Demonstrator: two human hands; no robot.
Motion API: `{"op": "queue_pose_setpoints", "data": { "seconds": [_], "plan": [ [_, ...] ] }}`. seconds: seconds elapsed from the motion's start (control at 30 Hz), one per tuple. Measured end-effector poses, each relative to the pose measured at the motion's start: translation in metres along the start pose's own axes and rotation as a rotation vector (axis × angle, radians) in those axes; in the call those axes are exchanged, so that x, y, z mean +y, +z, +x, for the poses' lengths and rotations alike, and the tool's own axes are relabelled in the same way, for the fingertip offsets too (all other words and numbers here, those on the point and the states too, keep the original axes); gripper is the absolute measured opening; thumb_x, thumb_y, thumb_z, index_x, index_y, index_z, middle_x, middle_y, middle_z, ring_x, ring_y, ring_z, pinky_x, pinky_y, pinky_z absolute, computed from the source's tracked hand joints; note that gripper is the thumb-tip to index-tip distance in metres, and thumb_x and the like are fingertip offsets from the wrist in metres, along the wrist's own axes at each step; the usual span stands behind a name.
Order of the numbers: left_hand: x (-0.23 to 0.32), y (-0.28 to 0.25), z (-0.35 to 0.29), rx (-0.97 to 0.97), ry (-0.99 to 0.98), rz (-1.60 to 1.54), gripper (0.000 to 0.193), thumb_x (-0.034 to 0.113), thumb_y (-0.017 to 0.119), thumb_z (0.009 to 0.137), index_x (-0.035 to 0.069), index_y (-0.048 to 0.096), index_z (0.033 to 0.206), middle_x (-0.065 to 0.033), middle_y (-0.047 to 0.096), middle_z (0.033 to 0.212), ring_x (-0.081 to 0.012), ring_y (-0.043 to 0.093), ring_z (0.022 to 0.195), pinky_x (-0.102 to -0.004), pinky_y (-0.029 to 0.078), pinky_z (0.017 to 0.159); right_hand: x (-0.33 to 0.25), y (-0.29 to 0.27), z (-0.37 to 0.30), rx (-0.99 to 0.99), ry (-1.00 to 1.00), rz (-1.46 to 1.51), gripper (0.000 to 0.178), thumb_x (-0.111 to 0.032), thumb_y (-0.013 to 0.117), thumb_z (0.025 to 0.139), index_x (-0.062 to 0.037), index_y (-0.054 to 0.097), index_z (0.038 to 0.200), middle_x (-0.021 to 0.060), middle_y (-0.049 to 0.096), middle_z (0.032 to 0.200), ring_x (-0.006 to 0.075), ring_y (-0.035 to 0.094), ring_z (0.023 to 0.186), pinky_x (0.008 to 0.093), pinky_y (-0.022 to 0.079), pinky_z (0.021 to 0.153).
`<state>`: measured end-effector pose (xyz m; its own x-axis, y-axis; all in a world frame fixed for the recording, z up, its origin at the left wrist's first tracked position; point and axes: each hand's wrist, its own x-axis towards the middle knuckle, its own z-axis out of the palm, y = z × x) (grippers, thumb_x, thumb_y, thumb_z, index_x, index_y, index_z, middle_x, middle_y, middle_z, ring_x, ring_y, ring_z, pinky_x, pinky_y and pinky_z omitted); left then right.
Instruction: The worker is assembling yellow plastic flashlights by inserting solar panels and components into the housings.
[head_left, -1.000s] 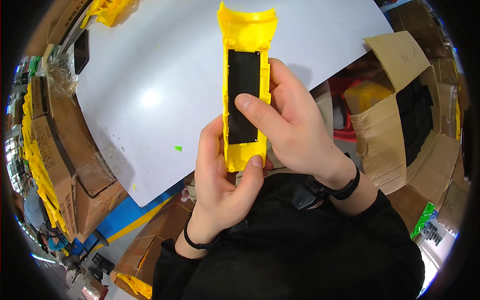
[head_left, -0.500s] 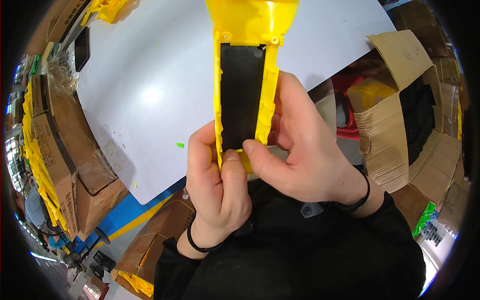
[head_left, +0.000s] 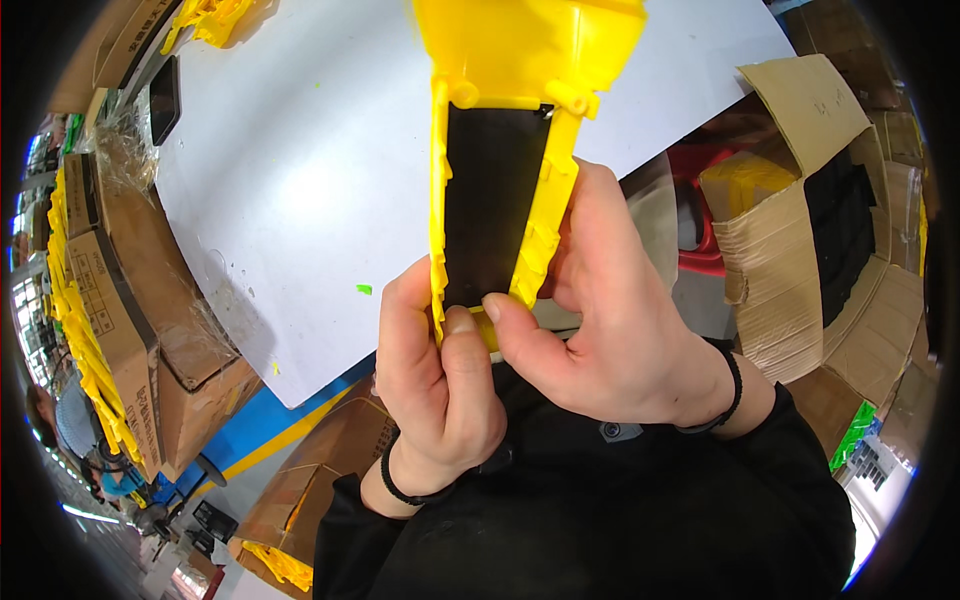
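Observation:
Both my hands hold a long yellow plastic part [head_left: 530, 50] over the near edge of the table. Its far end is a broad, smooth shell; its near end is a narrow frame with notched sides. A flat black panel [head_left: 490, 200] lies inside that frame. My left hand [head_left: 435, 370] wraps the frame's near left side, thumb at the panel's near end. On the other side my right hand [head_left: 610, 320] grips the frame's right edge, with its thumb by the near right corner of the panel. Fingers behind the part are partly hidden.
A white tabletop [head_left: 290, 180] carries a dark phone [head_left: 165, 100], yellow plastic pieces [head_left: 212, 18] and a green scrap [head_left: 364, 290]. Cardboard boxes stand left [head_left: 200, 350] and below [head_left: 310, 480]. An open carton [head_left: 775, 270] with black sheets is at right, near a red object [head_left: 700, 260].
The far end of the yellow part has tilted up, so its shell looks larger and more angled. Both hands keep their hold, shifting only slightly.

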<state>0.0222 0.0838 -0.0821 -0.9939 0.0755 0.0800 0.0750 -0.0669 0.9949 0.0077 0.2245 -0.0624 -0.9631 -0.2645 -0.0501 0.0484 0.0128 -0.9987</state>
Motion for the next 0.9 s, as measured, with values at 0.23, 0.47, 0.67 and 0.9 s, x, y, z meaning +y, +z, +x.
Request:
{"op": "queue_pose_setpoints", "data": {
  "seconds": [0.23, 0.47, 0.67, 0.9],
  "plan": [
    [-0.004, -0.006, 0.000, -0.242, -0.285, -0.212, 0.057, -0.009, 0.046, 0.086, -0.003, 0.020, 0.137, -0.0138, 0.052, 0.114, -0.0164, 0.058, 0.101, -0.0278, 0.047, 0.088, 0.002, -0.015, 0.013, 0.080, 0.008, 0.045, 0.044, -0.004, 0.060, 0.088, 0.0045, 0.039, 0.126, 0.0095, 0.054, 0.112, 0.0113, 0.055, 0.101, 0.0272, 0.047, 0.086],
    [-0.028, 0.000, 0.011, -0.272, -0.077, -0.043, 0.068, -0.003, 0.071, 0.076, 0.000, 0.028, 0.128, -0.0124, 0.051, 0.113, -0.0173, 0.060, 0.098, -0.0299, 0.049, 0.085, 0.018, -0.003, 0.034, 0.192, 0.022, 0.159, 0.022, -0.009, 0.052, 0.097, 0.0019, 0.050, 0.117, 0.0032, 0.060, 0.099, 0.0050, 0.056, 0.089, 0.0224, 0.049, 0.077],
    [-0.028, 0.006, 0.022, -0.229, -0.148, 0.154, 0.066, 0.001, 0.074, 0.074, -0.001, 0.033, 0.125, -0.0136, 0.053, 0.111, -0.0213, 0.057, 0.106, -0.0335, 0.047, 0.089, 0.037, -0.003, 0.041, 0.206, 0.068, 0.053, 0.022, -0.009, 0.051, 0.097, 0.0006, 0.050, 0.117, 0.0023, 0.058, 0.098, 0.0065, 0.053, 0.089, 0.0237, 0.046, 0.078],
    [-0.018, -0.018, 0.027, -0.247, -0.099, 0.350, 0.057, 0.018, 0.071, 0.083, 0.001, 0.036, 0.124, -0.0223, 0.063, 0.094, -0.0379, 0.065, 0.090, -0.0408, 0.050, 0.076, 0.029, 0.004, 0.041, 0.117, 0.062, 0.388, 0.028, -0.005, 0.050, 0.096, -0.0004, 0.045, 0.124, 0.0044, 0.056, 0.108, 0.0108, 0.053, 0.098, 0.0280, 0.046, 0.088]
  ]
}}
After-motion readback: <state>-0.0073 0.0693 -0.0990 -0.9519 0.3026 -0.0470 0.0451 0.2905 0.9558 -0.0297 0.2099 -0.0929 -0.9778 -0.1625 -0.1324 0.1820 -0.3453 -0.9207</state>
